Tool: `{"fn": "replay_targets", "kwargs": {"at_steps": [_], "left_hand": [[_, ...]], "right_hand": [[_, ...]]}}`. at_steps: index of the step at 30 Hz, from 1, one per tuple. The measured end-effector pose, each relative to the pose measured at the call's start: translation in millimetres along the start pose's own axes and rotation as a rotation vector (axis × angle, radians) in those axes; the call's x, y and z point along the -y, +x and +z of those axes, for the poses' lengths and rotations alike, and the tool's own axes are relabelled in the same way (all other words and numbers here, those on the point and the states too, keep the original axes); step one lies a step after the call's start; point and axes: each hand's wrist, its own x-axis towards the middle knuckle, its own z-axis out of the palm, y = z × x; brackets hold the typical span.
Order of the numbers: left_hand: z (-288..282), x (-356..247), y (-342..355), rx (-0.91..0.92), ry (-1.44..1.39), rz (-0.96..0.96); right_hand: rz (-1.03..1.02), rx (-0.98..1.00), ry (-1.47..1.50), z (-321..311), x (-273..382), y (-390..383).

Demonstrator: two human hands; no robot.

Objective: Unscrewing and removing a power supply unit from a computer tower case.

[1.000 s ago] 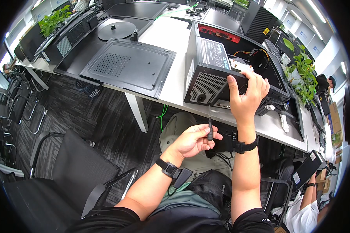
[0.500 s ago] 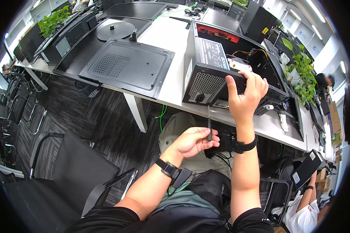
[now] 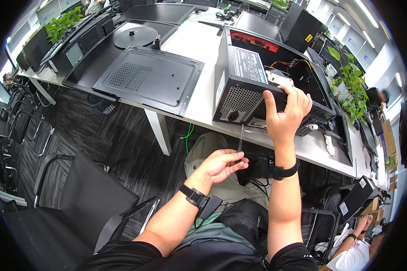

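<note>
A black computer case [image 3: 222, 67] stands with its inside showing at the front edge of the white table. The power supply [image 3: 248, 64] sits in its near left corner, above a honeycomb grille. My right hand [image 3: 290, 110] grips the case's near edge, thumb outside and fingers over the rim. Below the grille, my left hand [image 3: 221, 165] pinches a thin screwdriver [image 3: 241, 136] with a dark handle, its shaft pointing up. The tip meets the case's lower near edge; whether it sits in a screw is too small to tell. My fingers hide part of the handle.
A perforated black side panel [image 3: 167, 86] lies left of the case, partly over a monitor. A round stand base [image 3: 135, 36] rests behind it. Black chairs [image 3: 97, 185] stand at the lower left. Green plants [image 3: 350, 86] are at the right, where a co-worker [image 3: 355, 255] sits low down.
My left hand has shifted slightly left, and the fingers cover more of the screwdriver handle. My right hand stays on the case. The co-worker's arms at lower right have moved.
</note>
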Motion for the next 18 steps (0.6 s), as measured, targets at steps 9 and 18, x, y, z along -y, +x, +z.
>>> {"fn": "replay_targets", "kwargs": {"at_steps": [9,18], "left_hand": [[2.7,-8.1,-6.8,0.166,0.05,-0.044],[10.0,-9.0,-7.4,0.072,0.175,0.003]], "right_hand": [[-0.002,-0.006,0.0,0.6,-0.3,-0.4],[-0.002,-0.007,0.0,0.7,0.2,0.0]]}}
